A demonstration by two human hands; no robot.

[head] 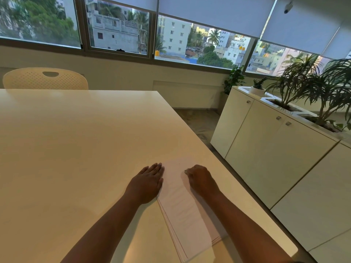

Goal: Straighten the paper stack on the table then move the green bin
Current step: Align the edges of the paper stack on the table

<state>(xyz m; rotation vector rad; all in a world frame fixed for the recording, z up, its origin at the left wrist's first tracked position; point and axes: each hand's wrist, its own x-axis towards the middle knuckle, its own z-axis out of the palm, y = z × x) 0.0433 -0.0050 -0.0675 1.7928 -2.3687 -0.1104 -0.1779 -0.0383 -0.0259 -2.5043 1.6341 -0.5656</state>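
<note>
Paper stack (182,209), white and fairly thick, lies on the near right part of the cream table (76,139), close to the table's right edge. I see it as a long sheaf running away from me, angled a little to the left at its far end. Faint lines of print show on the top sheet, too blurred for me to read. Its sheets are not squared: along the left side and at the near end the edges fan out in thin steps, and lower sheets stick out past the top ones at the near right corner.

My left hand (147,184) lies flat, fingers straight and held together, its inner edge against the left side of the stack near the far end. My right hand (200,180) rests on the stack's right side, fingers curled under with the knuckles up; I cannot tell whether they pinch any sheets. Both forearms reach in from the bottom of the view.

Beyond the table's far left corner stands a perforated cream chair (45,78). To the right, white cabinets (266,149) carry potted plants (307,88) under a row of windows (117,29).
</note>
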